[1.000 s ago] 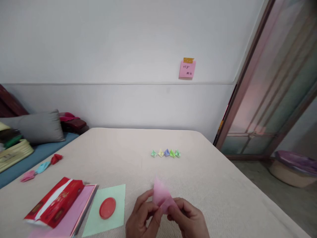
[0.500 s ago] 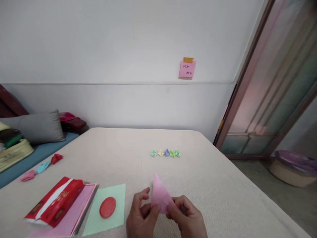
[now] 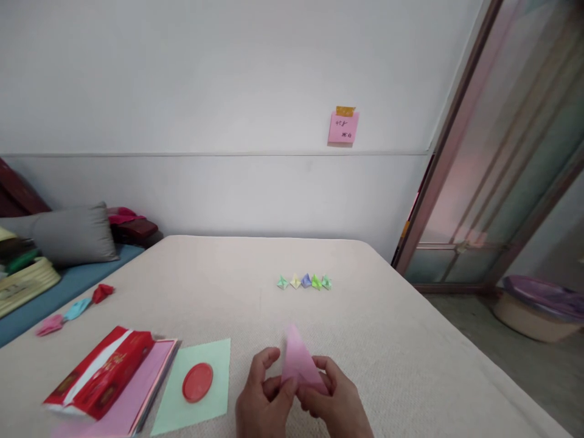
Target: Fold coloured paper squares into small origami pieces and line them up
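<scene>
A pink piece of folded paper [image 3: 300, 359] rises to a point between my hands, above the near part of the table. My left hand [image 3: 264, 392] pinches its lower left corner with thumb and fingers, the index finger curled up beside it. At the lower right edge my right hand [image 3: 335, 395] grips the paper, thumb in front and fingers behind. The fingers behind the paper are partly hidden. Left of my hands lies a light green sheet [image 3: 219, 365] with a round red disc [image 3: 198, 382] on it.
A red packet [image 3: 103, 371] rests on a stack of pink paper [image 3: 132, 395] at the left. Several small folded paper pieces [image 3: 305, 281] stand in a row farther back. Red, blue and pink folded pieces [image 3: 77, 309] lie by the left edge. A pink note [image 3: 343, 128] is taped to the wall.
The folded paper has turned slightly and its tip sits a little lower. My right hand has shifted left along the bottom edge, its thumb now nearer my left thumb.
</scene>
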A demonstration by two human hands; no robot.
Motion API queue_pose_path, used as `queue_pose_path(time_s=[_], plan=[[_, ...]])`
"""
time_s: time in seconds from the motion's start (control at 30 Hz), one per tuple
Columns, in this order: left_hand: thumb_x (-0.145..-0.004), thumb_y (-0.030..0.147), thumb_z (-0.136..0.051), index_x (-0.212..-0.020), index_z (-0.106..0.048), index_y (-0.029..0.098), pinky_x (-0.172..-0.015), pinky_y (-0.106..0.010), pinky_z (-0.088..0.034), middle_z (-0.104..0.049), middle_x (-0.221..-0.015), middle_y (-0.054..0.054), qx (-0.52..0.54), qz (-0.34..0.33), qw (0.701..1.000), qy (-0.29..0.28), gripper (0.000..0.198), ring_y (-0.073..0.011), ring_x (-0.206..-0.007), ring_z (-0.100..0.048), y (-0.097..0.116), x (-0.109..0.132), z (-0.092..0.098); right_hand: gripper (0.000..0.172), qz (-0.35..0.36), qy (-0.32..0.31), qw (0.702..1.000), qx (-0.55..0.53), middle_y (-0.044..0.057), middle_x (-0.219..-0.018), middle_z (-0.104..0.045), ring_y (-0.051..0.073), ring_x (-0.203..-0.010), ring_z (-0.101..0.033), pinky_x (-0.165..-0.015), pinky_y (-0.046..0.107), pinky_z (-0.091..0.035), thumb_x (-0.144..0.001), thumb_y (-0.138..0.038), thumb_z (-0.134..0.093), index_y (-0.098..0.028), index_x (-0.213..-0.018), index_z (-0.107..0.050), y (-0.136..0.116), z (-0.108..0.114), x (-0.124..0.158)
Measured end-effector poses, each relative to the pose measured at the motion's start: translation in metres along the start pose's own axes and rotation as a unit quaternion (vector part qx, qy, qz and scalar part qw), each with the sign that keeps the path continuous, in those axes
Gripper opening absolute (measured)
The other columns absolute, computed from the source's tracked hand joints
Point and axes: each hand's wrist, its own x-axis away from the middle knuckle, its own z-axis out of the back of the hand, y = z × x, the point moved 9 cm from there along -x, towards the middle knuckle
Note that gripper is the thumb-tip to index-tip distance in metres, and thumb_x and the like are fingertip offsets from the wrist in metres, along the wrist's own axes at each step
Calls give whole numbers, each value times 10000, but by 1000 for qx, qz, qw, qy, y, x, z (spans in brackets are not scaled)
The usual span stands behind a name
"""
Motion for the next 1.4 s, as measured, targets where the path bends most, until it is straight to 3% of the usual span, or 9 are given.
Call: queue_pose_path(time_s=[0.23,0.43,0.5,0.67,0.73,0.83,1.1,1.23,1.4], plan=[[-582,268,-748,-950,-596,164,-630,-285,-535,-701,-1050,-130,54,21,998,21,411,-205,-661,-706,1,-5,7,232,-14,-17,999,-46,-57,-447,-590,108,-408,-510,-438,209,-323,-582,-241,-731,-177,-728,-562,0,9,0],[-593,316,-763,-960,-657,133,-541,-252,-499,-756,-618,-59,83,96,992,-26,424,-230,-615,-690,-7,-12,6,296,-7,6,996,-88,-55,-429,-596,109,-409,-519,-443,208,-322,-570,-221,-786,-170,-762,-567,-6,25,-4],[-603,335,-758,-967,-671,135,-547,-261,-502,-761,-621,-60,107,103,989,-19,425,-240,-636,-694,-9,-15,11,313,-7,18,991,-134,-59,-441,-597,97,-422,-514,-460,201,-339,-553,-204,-806,-170,-771,-584,-3,26,-5],[-606,347,-764,-907,-701,137,-706,-307,-519,-782,-753,-86,104,99,990,9,372,-263,-772,-705,-12,-11,13,469,-70,-23,961,-266,45,-781,-728,170,-682,-624,-530,215,-427,-419,-240,-873,-181,-846,-689,28,-13,-2],[-602,352,-767,-871,-706,142,-732,-307,-514,-783,-777,-86,98,89,991,5,346,-261,-786,-703,-13,-5,6,381,-101,-15,945,-311,63,-847,-742,207,-776,-645,-595,253,-470,-453,-267,-870,-192,-796,-723,43,-28,1],[-592,371,-770,-801,-705,148,-692,-291,-505,-779,-780,-89,102,83,991,-12,313,-250,-747,-697,-21,4,-6,246,-84,0,931,-355,60,-739,-750,210,-742,-654,-723,316,-497,-496,-257,-863,-173,-698,-750,48,-32,1],[-539,308,-821,-649,-682,131,-590,-241,-436,-667,-567,-10,208,107,962,-142,250,-145,-573,-572,-33,2,-36,152,-56,-26,946,-317,23,-506,-638,145,-529,-551,-571,264,-442,-546,-214,-826,-120,-535,-708,34,-11,-3],[-563,305,-801,-732,-687,122,-529,-230,-397,-640,-582,-11,192,94,963,-163,274,-125,-535,-519,-30,-5,-32,151,-58,-45,958,-277,23,-508,-618,137,-509,-527,-521,251,-387,-558,-204,-809,-109,-554,-691,32,-15,-1],[-677,346,-719,-604,-598,141,-447,-208,-278,-468,-449,62,112,82,980,-145,249,-85,-444,-376,-17,-10,-16,186,-59,-51,974,-214,21,-519,-598,140,-509,-515,-526,263,-381,-559,-255,-777,-99,-573,-676,26,-18,5]])
